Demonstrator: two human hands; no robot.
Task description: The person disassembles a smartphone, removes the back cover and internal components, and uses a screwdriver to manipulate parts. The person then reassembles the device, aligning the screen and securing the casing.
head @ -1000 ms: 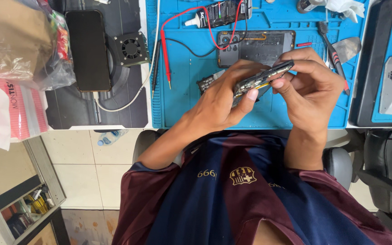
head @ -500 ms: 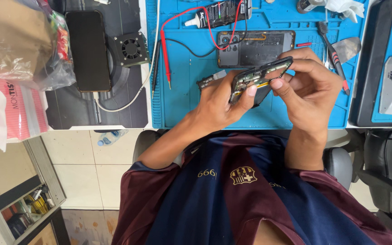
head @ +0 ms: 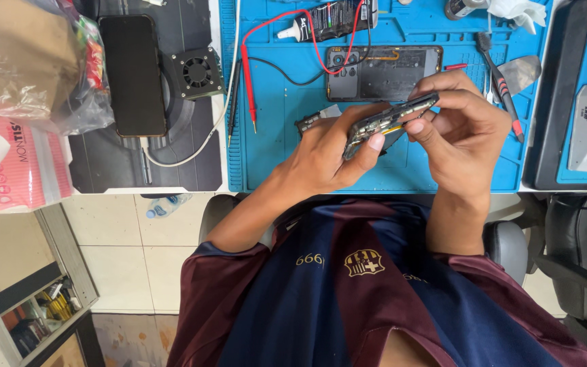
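Currently the opened phone (head: 390, 121) is held tilted above the blue mat (head: 280, 146), its long axis running between the left hand (head: 331, 153), pinching its lower end, and the right hand (head: 460, 126), pinching its raised end.

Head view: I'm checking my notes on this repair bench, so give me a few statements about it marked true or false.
1. Both hands, left hand and right hand, hold the opened phone. True.
2. The blue mat bears a second opened phone body. True.
3. The small fan sits on the blue mat. False: it lies on the dark mat.
4. The red probe lead is in the right hand. False: it lies on the blue mat.
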